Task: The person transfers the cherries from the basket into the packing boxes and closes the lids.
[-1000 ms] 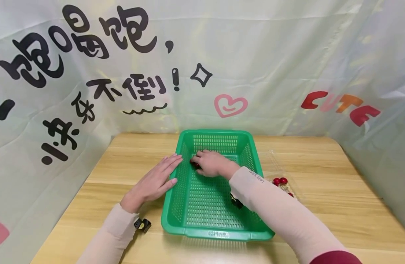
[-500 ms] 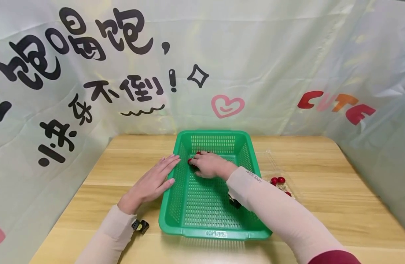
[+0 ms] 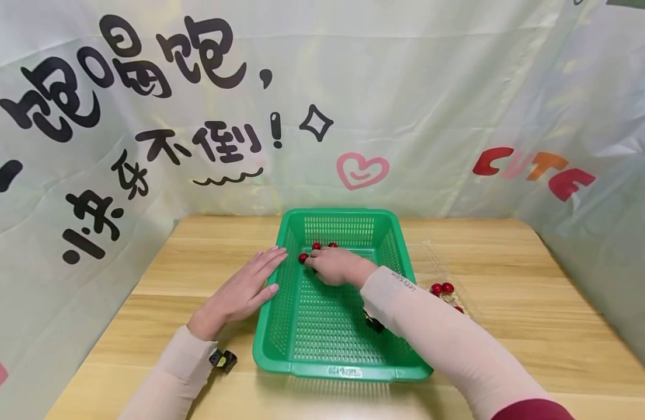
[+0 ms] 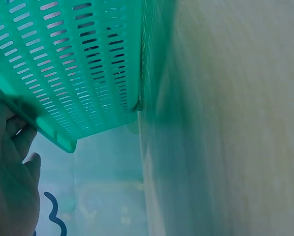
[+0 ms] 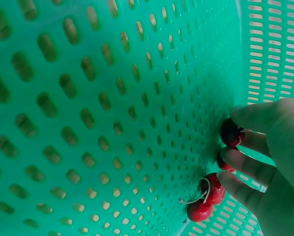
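A green perforated plastic basket [image 3: 348, 372] stands on the table in the head view. Inside its far left corner my right hand [image 3: 339, 266] bends over several red cherries [image 3: 303, 257]. The right wrist view shows a dark red cherry [image 5: 230, 132] by the thumb and glossy cherries [image 5: 200, 210] with a pale stem near the other fingertips. Those fingers are spread loosely; none is plainly gripping a cherry. Against the basket's left rim rests my left hand [image 3: 243, 289], fingers extended. From the left wrist view, its fingertips touch the rim [image 4: 58, 140] from outside.
Right of the basket lies a clear plastic container [image 3: 442, 265] holding more red cherries [image 3: 447, 287], partly hidden by the right sleeve. The wooden table [image 3: 543, 291] meets a printed cloth backdrop [image 3: 417, 105] behind and at both sides.
My right hand has drawn slightly back and right within the basket, and more cherries now show past its fingertips. The left hand keeps its place on the rim.
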`<state>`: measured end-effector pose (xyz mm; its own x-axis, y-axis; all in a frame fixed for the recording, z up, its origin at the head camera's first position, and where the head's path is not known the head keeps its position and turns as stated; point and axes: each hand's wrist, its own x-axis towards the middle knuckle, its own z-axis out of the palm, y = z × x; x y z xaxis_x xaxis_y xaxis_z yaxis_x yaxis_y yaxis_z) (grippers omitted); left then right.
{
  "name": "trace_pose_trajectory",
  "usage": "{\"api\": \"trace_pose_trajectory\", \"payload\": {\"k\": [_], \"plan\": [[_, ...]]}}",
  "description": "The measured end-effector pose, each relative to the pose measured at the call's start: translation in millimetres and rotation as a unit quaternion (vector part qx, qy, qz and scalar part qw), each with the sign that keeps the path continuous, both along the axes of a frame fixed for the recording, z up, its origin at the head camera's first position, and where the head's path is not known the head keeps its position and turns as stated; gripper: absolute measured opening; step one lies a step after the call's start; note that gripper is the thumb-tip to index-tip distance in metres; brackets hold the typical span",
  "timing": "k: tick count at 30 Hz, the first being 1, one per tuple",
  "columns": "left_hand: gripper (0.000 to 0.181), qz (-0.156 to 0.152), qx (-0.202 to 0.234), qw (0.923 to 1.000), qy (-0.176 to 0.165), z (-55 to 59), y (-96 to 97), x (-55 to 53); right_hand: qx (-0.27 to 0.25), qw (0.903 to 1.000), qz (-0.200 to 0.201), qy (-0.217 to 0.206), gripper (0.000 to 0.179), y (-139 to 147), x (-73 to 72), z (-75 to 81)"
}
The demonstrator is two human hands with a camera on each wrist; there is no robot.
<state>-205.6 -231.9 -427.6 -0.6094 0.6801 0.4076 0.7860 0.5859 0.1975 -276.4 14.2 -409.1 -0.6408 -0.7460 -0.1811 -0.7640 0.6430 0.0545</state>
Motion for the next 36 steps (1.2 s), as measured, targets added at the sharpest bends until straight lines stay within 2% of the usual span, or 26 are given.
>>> {"api": "trace_pose_trajectory", "payload": {"k": [19,22,26,32,36], "plan": [[0.060,0.001,0.003,1.0000,-0.004,-2.7,-2.1,1.6,-0.002,0.9996,-0.008,-0.025,0.030,-1.7,1.8,3.2],[0.060,0.001,0.003,1.0000,-0.006,-2.2,-1.8,1.7,-0.002,0.9995,-0.008,-0.030,0.024,-1.0,1.7,3.5],[0.060,0.001,0.000,1.0000,-0.009,-2.1,-1.8,1.3,-0.006,0.9995,-0.004,-0.030,0.013,-0.7,0.3,3.3],[0.060,0.000,0.001,0.9999,-0.010,-1.7,-1.9,0.4,-0.021,0.9992,-0.010,-0.033,0.020,-0.7,-1.9,3.0],[0.060,-0.001,0.000,0.9999,-0.010,-1.4,-1.4,0.2,-0.040,0.9991,0.004,-0.014,0.014,0.1,-1.7,4.3]]}}
